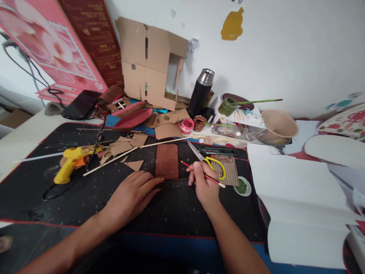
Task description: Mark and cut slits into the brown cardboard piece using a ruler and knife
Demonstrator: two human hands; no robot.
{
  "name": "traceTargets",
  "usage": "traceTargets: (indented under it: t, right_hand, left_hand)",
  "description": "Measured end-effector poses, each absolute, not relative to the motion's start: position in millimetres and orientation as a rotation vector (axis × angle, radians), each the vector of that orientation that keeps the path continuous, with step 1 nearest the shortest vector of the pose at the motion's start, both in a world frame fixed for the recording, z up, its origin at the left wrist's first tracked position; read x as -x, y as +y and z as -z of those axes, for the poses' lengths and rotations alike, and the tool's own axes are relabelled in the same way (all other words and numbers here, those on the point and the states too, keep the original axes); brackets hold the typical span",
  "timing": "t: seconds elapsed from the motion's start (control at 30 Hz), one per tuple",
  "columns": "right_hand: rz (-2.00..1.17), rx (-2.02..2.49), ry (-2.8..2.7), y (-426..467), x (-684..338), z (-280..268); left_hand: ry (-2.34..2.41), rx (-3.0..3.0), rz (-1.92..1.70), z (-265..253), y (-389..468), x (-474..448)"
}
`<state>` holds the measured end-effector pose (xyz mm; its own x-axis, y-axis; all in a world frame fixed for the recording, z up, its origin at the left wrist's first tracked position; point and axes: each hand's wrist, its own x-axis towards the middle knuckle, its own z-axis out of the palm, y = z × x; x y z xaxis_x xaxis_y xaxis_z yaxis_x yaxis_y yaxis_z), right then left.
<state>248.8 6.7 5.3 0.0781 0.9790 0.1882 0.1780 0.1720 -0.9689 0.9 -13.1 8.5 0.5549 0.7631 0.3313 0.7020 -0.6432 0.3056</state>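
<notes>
A brown-painted rectangular piece point(167, 161), probably card, lies on the black mat point(168, 213) in front of me. My left hand point(135, 192) rests flat with its fingers stretched out, their tips at the piece's lower left corner. To the right of the piece, my right hand point(203, 184) is closed around a red pencil point(209, 177), whose tip points up and left. Yellow-handled scissors point(196, 150) lie just beyond that hand, beside a dark utility knife point(218, 151) and a square of corrugated cardboard point(231, 171).
At left lies a yellow glue gun point(70, 161) near cardboard scraps point(122, 145) and a thin wooden stick point(114, 161). Behind stand a black thermos point(199, 95) and open paint jars point(187, 125). At right are a green paint lid point(242, 186) and white paper point(299, 186).
</notes>
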Motion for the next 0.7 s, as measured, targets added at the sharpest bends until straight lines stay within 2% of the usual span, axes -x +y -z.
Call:
traceTargets:
  t: [0.2, 0.7]
  right_hand:
    - [-0.906, 1.22, -1.297, 6, -249, -6]
    - [-0.87, 1.246, -1.38, 7, -249, -12]
  left_hand:
    - [1.326, -2.491, -0.763, -13, -2, -5]
    - [1.39, -2.552, -0.61, -8, 13, -5]
